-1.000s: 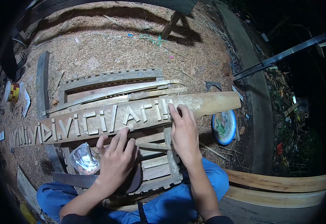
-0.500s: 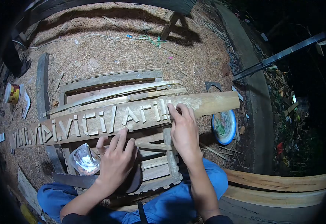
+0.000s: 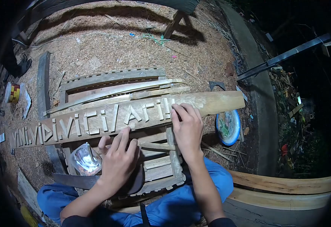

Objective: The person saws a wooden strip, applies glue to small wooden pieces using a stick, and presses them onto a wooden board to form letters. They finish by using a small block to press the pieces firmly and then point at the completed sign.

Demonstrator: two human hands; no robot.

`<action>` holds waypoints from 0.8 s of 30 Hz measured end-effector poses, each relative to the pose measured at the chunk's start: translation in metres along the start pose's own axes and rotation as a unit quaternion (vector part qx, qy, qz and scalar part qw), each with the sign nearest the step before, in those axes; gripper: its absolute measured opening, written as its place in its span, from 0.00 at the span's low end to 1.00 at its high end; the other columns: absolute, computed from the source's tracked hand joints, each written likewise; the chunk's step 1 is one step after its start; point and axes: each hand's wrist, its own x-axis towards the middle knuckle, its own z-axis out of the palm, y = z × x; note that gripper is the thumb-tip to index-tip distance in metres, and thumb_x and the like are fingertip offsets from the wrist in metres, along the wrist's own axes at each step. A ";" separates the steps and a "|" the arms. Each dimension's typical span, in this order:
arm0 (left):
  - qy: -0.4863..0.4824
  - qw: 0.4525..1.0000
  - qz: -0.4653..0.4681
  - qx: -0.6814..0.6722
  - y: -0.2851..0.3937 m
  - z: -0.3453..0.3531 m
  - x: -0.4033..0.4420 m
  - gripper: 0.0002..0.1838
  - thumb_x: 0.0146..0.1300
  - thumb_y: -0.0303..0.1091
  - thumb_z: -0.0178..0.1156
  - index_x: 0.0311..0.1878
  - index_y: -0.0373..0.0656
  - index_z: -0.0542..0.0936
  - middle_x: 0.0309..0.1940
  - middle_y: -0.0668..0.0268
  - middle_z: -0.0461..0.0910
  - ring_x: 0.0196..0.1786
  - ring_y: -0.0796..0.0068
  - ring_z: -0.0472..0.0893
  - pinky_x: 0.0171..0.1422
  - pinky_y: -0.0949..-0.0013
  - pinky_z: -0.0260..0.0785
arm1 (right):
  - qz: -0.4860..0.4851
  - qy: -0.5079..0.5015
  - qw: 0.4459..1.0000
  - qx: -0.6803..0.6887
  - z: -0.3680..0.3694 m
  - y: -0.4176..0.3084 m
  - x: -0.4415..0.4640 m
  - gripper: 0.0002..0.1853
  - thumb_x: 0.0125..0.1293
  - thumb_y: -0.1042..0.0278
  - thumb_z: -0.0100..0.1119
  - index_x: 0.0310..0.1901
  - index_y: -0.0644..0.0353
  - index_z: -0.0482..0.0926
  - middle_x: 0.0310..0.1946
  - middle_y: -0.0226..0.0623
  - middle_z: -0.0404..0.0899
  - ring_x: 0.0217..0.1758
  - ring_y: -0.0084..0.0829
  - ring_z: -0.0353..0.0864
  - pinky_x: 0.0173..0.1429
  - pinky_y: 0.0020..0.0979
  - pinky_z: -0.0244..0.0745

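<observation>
A long wooden board lies slanted across the middle of the head view, with raised letters made of thin wooden strips along its face. At the right end of the lettering, my right hand has its thumb and fingers closed around a small wooden strip, partly hidden by the fingertips. My left hand is open, its fingers apart and slightly bent. One of its fingertips touches the board's near edge below the letters; the palm is turned down and out of sight.
Under the board is a slatted wooden frame. A saw and a clear container lie left of my left hand. To the right stands a blue-rimmed dish. Planks lie at lower right, and loose strips beyond the board.
The fingers of my right hand have drawn closer together at the last strip. My left hand stays at the board's near edge, almost unmoved. The lettering looks the same.
</observation>
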 end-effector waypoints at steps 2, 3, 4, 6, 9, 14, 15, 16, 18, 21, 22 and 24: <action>-0.002 1.000 0.000 -0.001 0.000 0.001 0.000 0.13 0.66 0.39 0.70 0.49 0.45 0.82 0.69 0.57 0.78 0.65 0.64 0.81 0.73 0.47 0.54 | 0.004 0.000 1.000 -0.010 0.000 -0.001 0.001 0.11 0.68 0.69 0.69 0.49 0.60 0.89 0.48 0.39 0.85 0.49 0.45 0.82 0.54 0.45 0.79; -0.006 1.000 0.005 0.003 0.000 0.001 0.000 0.12 0.67 0.38 0.68 0.49 0.45 0.81 0.69 0.54 0.78 0.66 0.63 0.80 0.74 0.48 0.52 | 0.005 0.000 1.000 -0.011 0.000 -0.001 0.000 0.11 0.68 0.69 0.69 0.49 0.60 0.89 0.48 0.39 0.85 0.49 0.45 0.82 0.54 0.45 0.79; -0.012 1.000 0.011 0.007 0.000 0.001 -0.001 0.11 0.68 0.38 0.65 0.48 0.44 0.80 0.69 0.51 0.78 0.67 0.63 0.80 0.75 0.48 0.51 | 0.004 0.001 1.000 -0.018 0.000 -0.001 0.000 0.10 0.68 0.69 0.69 0.49 0.59 0.89 0.48 0.39 0.85 0.49 0.45 0.82 0.54 0.44 0.79; -0.009 1.000 0.007 0.005 0.001 0.001 0.000 0.12 0.67 0.38 0.68 0.48 0.45 0.81 0.69 0.53 0.78 0.66 0.63 0.80 0.74 0.47 0.52 | 0.002 0.004 1.000 -0.023 0.001 -0.002 0.000 0.10 0.68 0.69 0.70 0.49 0.58 0.89 0.48 0.38 0.85 0.49 0.45 0.82 0.54 0.44 0.79; -0.011 1.000 0.001 0.006 0.001 0.000 0.001 0.13 0.66 0.39 0.70 0.49 0.46 0.82 0.69 0.56 0.78 0.65 0.63 0.81 0.75 0.46 0.52 | 0.004 0.001 0.999 -0.040 0.002 -0.003 0.001 0.10 0.68 0.68 0.70 0.49 0.57 0.89 0.49 0.38 0.85 0.50 0.45 0.82 0.54 0.44 0.79; -0.024 0.999 0.007 0.021 0.001 -0.001 0.000 0.13 0.68 0.41 0.69 0.50 0.46 0.83 0.69 0.56 0.78 0.65 0.63 0.81 0.76 0.45 0.51 | 0.010 -0.004 0.999 -0.039 -0.002 -0.007 0.002 0.11 0.68 0.70 0.69 0.49 0.62 0.89 0.48 0.43 0.86 0.50 0.48 0.84 0.57 0.46 0.79; -0.023 0.999 0.006 0.022 0.001 0.000 0.000 0.13 0.68 0.41 0.69 0.50 0.46 0.83 0.70 0.56 0.78 0.65 0.63 0.80 0.76 0.45 0.51 | 0.010 -0.004 0.999 -0.038 -0.002 -0.007 0.003 0.11 0.68 0.70 0.69 0.49 0.62 0.89 0.48 0.43 0.86 0.50 0.48 0.84 0.57 0.46 0.79; -0.022 1.000 0.005 0.022 0.001 0.001 -0.001 0.13 0.68 0.41 0.69 0.50 0.46 0.83 0.70 0.56 0.78 0.66 0.63 0.80 0.76 0.44 0.51 | 0.012 -0.005 0.999 -0.039 -0.002 -0.007 0.002 0.10 0.68 0.70 0.69 0.49 0.62 0.89 0.48 0.43 0.86 0.51 0.48 0.84 0.57 0.46 0.79; -0.018 1.000 0.004 0.021 0.002 0.002 -0.001 0.13 0.68 0.41 0.69 0.50 0.46 0.83 0.70 0.56 0.78 0.66 0.63 0.80 0.76 0.44 0.51 | 0.013 -0.006 0.999 -0.039 0.000 -0.007 0.002 0.10 0.68 0.70 0.69 0.49 0.62 0.89 0.48 0.43 0.86 0.51 0.48 0.83 0.57 0.46 0.79; -0.013 1.000 0.006 0.021 0.001 0.002 -0.001 0.13 0.67 0.40 0.69 0.49 0.46 0.83 0.70 0.56 0.78 0.66 0.63 0.80 0.76 0.45 0.51 | 0.000 -0.012 0.999 -0.048 0.001 -0.004 0.001 0.11 0.70 0.68 0.67 0.51 0.59 0.87 0.50 0.41 0.84 0.52 0.47 0.82 0.55 0.47 0.79; -0.011 1.000 0.007 0.023 0.001 0.002 -0.001 0.13 0.67 0.40 0.69 0.49 0.46 0.83 0.70 0.56 0.78 0.66 0.63 0.80 0.76 0.45 0.51 | -0.002 -0.013 0.999 -0.047 0.001 -0.004 0.001 0.11 0.70 0.68 0.66 0.51 0.59 0.87 0.50 0.41 0.84 0.52 0.47 0.82 0.55 0.47 0.79; -0.008 1.000 0.009 0.024 0.001 0.002 -0.001 0.12 0.66 0.39 0.70 0.49 0.46 0.83 0.70 0.56 0.78 0.66 0.63 0.80 0.75 0.45 0.51 | -0.004 -0.015 0.999 -0.045 0.003 -0.003 0.001 0.11 0.71 0.69 0.66 0.52 0.59 0.87 0.50 0.42 0.84 0.52 0.47 0.81 0.55 0.47 0.79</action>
